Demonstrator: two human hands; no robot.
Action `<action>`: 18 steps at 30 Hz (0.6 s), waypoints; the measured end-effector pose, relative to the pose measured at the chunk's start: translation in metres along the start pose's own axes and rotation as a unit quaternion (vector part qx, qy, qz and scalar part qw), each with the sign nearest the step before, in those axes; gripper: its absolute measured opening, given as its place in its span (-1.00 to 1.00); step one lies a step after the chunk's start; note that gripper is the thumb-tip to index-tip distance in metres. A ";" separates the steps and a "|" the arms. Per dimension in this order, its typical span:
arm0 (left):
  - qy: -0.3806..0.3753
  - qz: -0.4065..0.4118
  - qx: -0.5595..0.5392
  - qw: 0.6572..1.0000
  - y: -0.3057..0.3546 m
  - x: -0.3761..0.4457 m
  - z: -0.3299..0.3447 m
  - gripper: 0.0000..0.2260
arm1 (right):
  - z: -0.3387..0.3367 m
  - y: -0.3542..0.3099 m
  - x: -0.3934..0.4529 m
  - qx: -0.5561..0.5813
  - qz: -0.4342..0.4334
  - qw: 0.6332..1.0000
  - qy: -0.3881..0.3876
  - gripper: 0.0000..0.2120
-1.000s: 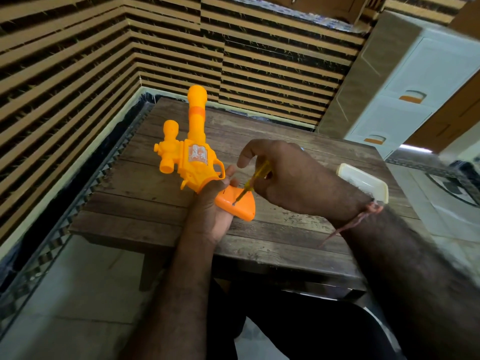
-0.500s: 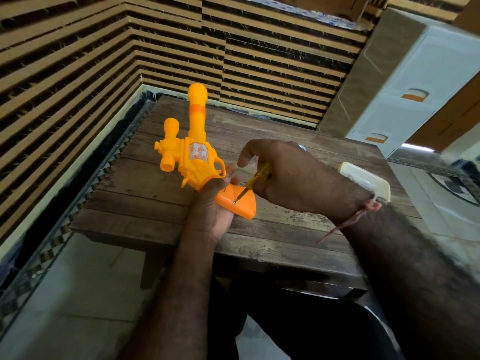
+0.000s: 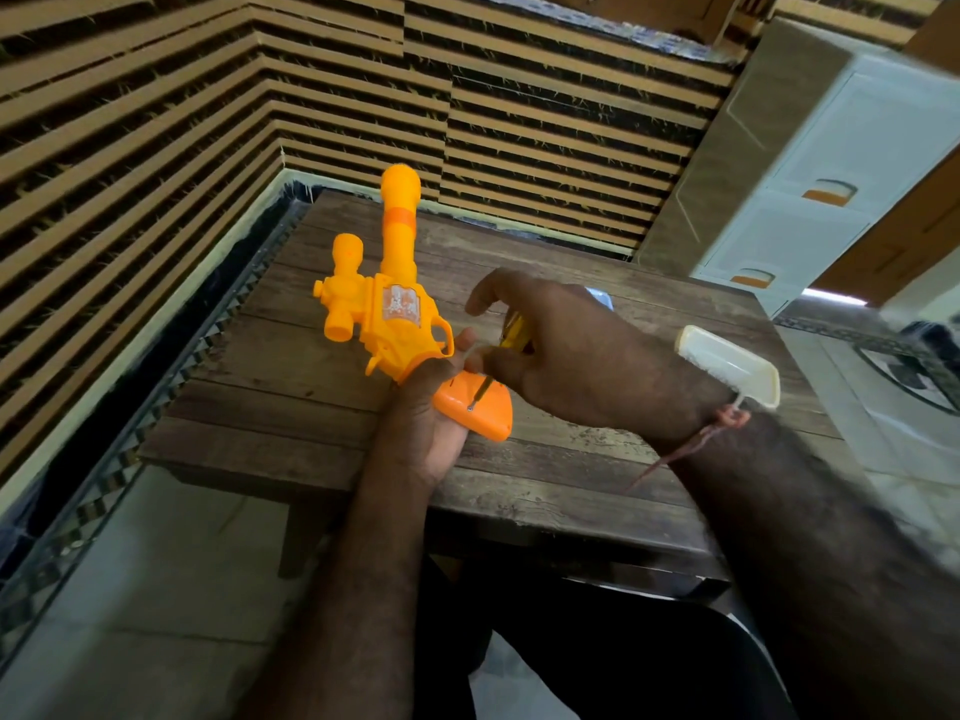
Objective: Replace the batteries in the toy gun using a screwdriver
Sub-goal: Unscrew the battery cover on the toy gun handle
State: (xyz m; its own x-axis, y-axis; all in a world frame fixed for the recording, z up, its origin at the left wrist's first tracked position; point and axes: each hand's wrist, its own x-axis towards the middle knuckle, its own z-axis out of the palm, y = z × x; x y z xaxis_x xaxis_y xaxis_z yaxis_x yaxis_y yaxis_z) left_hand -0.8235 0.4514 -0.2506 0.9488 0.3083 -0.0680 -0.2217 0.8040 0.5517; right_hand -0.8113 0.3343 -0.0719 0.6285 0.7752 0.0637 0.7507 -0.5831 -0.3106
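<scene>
An orange and yellow toy gun (image 3: 392, 298) is held above the wooden table (image 3: 322, 397), barrel pointing away from me. My left hand (image 3: 434, 407) grips its handle from the left, and the orange butt of the handle (image 3: 483, 413) sticks out to the right. My right hand (image 3: 576, 356) pinches a small screwdriver with a yellow handle (image 3: 514, 330). Its thin metal tip rests on a screw in the handle's side. The shaft is partly hidden by my fingers.
A white plastic tray (image 3: 727, 363) lies on the table's right side behind my right wrist. A small blue-white object (image 3: 597, 296) peeks out behind my right hand. White drawers (image 3: 810, 179) stand at the right; a striped wall runs behind and left of the table.
The gun and both hands stay in nearly the same place. My right hand has shifted slightly on the screwdriver, whose tip stays on the handle's screw.
</scene>
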 end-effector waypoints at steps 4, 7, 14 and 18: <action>-0.006 0.008 0.011 1.000 -0.001 -0.001 -0.002 -0.62 | 0.002 0.000 0.002 -0.054 0.000 0.998 0.033 -0.80; 0.001 0.011 0.012 1.000 -0.001 -0.001 -0.003 -0.49 | -0.004 -0.001 0.001 -0.016 -0.008 1.000 -0.013 -0.77; 0.008 0.002 0.013 1.000 -0.001 -0.002 -0.001 -0.32 | 0.000 0.001 0.001 -0.115 0.010 0.993 0.021 -0.77; 0.003 0.013 0.011 1.000 -0.002 -0.001 -0.003 -0.31 | -0.007 -0.002 0.001 -0.049 -0.002 0.998 -0.034 -0.74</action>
State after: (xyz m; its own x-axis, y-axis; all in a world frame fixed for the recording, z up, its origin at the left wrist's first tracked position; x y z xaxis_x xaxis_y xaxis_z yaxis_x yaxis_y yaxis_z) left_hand -0.8243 0.4513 -0.2547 0.9414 0.3322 -0.0576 -0.2419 0.7844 0.5712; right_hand -0.8106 0.3350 -0.0647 0.6121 0.7908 -0.0014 0.7719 -0.5979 -0.2160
